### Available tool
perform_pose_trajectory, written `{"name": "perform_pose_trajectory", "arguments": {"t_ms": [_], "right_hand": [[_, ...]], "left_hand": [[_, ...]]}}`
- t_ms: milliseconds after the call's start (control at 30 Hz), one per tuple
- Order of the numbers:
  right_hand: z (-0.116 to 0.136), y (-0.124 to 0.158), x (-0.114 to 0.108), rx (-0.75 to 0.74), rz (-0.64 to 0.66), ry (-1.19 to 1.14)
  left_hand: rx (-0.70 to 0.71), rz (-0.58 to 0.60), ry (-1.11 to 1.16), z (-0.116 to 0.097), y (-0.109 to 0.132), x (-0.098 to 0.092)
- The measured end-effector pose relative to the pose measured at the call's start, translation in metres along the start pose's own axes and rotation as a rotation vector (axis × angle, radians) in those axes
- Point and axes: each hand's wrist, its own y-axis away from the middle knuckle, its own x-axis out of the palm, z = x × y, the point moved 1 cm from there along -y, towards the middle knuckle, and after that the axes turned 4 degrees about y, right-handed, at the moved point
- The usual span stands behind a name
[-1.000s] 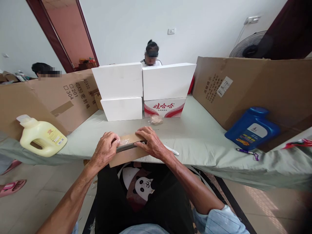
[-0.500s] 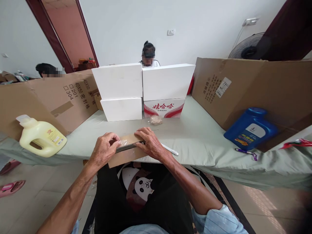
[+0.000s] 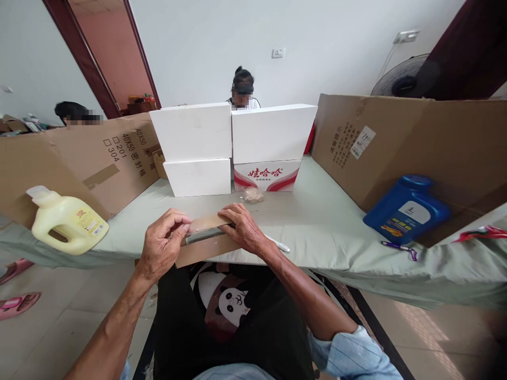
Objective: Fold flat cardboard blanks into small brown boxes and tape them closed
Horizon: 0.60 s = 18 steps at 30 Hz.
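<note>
Cardboard strip (image 3: pixel 206 222) spans between left hand (image 3: pixel 163 244) and right hand (image 3: pixel 243 228), both pinching its ends.

A cardboard strip (image 3: pixel 206 252) lies at the table (image 3: pixel 317 211) edge, boxes (image 3: pixel 194 132) behind, a jug (image 3: pixel 65 221) left, a bottle (image 3: pixel 407 208) right.

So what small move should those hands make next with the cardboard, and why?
Probably draw the clear film gently along the grey strip with the left hand. That hand pinches the film at the strip's left end, while the right hand presses the strip's other end onto the cardboard at the table edge, so the piece looks steadied for a pull.
</note>
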Motion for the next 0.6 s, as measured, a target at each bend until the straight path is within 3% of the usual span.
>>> {"name": "perform_pose_trajectory", "arguments": {"t_ms": [167,333,500,600], "right_hand": [[-0.009,-0.014,0.000,0.019,-0.021,-0.065],[-0.020,-0.031,0.004,0.047,-0.002,-0.136],[-0.026,-0.033,0.003,-0.005,0.029,-0.231],[-0.020,-0.031,-0.001,-0.056,-0.023,-0.191]], "left_hand": [[0.031,0.055,-0.074,0.007,0.012,0.000],[0.091,-0.001,-0.157,0.012,0.015,0.005],[0.039,-0.071,-0.078,0.023,0.018,0.009],[-0.003,-0.092,0.041,0.030,0.016,0.009]]}}
